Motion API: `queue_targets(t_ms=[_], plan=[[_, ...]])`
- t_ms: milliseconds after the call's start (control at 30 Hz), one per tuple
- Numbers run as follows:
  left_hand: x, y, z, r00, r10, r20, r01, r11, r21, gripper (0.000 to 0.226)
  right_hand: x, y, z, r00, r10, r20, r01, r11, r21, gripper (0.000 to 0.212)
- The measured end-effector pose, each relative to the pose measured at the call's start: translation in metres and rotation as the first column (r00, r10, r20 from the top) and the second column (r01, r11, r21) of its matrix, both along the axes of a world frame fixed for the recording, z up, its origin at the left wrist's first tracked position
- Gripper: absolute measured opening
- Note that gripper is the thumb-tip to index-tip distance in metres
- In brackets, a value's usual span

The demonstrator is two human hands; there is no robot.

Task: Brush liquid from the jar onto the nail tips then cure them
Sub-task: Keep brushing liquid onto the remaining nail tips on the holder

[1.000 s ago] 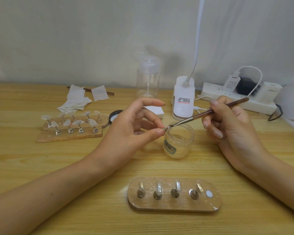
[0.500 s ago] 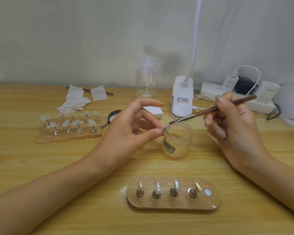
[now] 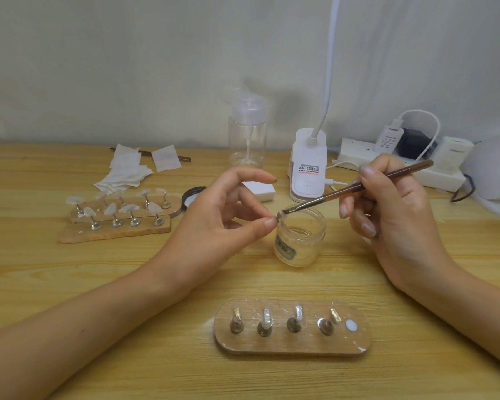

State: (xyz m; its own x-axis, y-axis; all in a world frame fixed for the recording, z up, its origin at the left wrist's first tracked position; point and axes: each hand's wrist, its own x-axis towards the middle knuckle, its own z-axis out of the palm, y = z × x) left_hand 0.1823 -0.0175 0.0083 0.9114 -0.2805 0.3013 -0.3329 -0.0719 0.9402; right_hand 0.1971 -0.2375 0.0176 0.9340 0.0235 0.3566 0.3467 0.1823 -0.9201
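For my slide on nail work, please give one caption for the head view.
Left hand pinches a nail tip near the open jar while the right hand holds a brush to it.

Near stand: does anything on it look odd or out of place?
The stand has four metal pegs, but its rightmost spot is a bare white disc, as if one peg were gone. Its lower right corner looks chipped.

soft even light, slight blur

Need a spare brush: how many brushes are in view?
2: one brush in the right hand, bristles at the jar's rim; a second brush back left, partly under the white wipes.
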Motion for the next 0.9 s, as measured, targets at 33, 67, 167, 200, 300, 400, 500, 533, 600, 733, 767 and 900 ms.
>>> queue_targets(t_ms=[33,67,167,200,300,400,500,533,600,733,767,900], plan=[[0.0,-0.0001,0.0,1.0,-0.002,-0.003,0.002,1.0,-0.005,0.042,0.0002,-0.0006,0.0,0.999,-0.028,-0.022,0.028,1.0,-0.001,0.031],[-0.0002,0.0,0.0,1.0,-0.003,-0.006,0.003,1.0,-0.009,0.042,0.0004,-0.0015,0.0,0.998,-0.05,-0.036,0.05,0.999,0.002,0.03],[-0.0006,0.0,0.0,1.0,-0.009,-0.011,0.008,1.0,-0.013,0.041,-0.0001,-0.0023,0.0004,1.0,-0.026,0.009,0.026,0.999,0.03,0.03],[-0.0008,0.0,-0.0001,1.0,-0.01,-0.01,0.009,1.0,-0.01,0.041,-0.0006,-0.0015,0.0006,0.999,0.003,0.035,-0.004,1.0,0.031,0.029],[-0.0008,-0.0002,-0.0003,1.0,-0.017,-0.014,0.017,1.0,-0.017,0.041,-0.0018,-0.0002,0.0003,0.999,0.005,0.034,-0.004,1.0,-0.008,0.028],[-0.0003,-0.0002,-0.0004,1.0,-0.017,-0.021,0.017,1.0,-0.019,0.041,-0.001,-0.0024,-0.0008,0.998,-0.064,0.001,0.064,0.998,-0.023,0.026],[-0.0001,0.0001,-0.0009,0.999,-0.02,-0.026,0.02,1.0,-0.017,0.041,-0.0016,-0.0027,-0.0003,0.997,-0.06,0.051,0.06,0.998,0.003,0.028],[-0.0001,0.0003,-0.0012,0.999,-0.021,-0.027,0.02,1.0,-0.016,0.041,-0.0022,-0.0019,-0.0001,0.997,-0.036,0.072,0.036,0.999,0.004,0.027],[0.0003,0.0007,-0.0019,0.999,-0.022,-0.029,0.021,1.0,-0.017,0.041,-0.0031,-0.0007,0.0001,0.997,0.001,0.08,0.001,1.0,-0.017,0.024],[0.0008,0.0013,-0.003,0.999,-0.027,-0.034,0.027,0.999,-0.024,0.041,-0.0014,-0.0024,-0.0013,0.998,-0.048,0.038,0.05,0.998,-0.043,0.026],[0.0007,0.0014,-0.003,0.999,-0.028,-0.034,0.027,0.999,-0.024,0.041,-0.0012,-0.003,-0.0011,0.997,-0.062,0.035,0.064,0.997,-0.038,0.026],[0.001,0.002,-0.0035,0.999,-0.036,-0.03,0.035,0.999,-0.018,0.042,-0.0028,-0.0019,0.0,0.995,-0.044,0.092,0.044,0.999,0.001,0.025]])
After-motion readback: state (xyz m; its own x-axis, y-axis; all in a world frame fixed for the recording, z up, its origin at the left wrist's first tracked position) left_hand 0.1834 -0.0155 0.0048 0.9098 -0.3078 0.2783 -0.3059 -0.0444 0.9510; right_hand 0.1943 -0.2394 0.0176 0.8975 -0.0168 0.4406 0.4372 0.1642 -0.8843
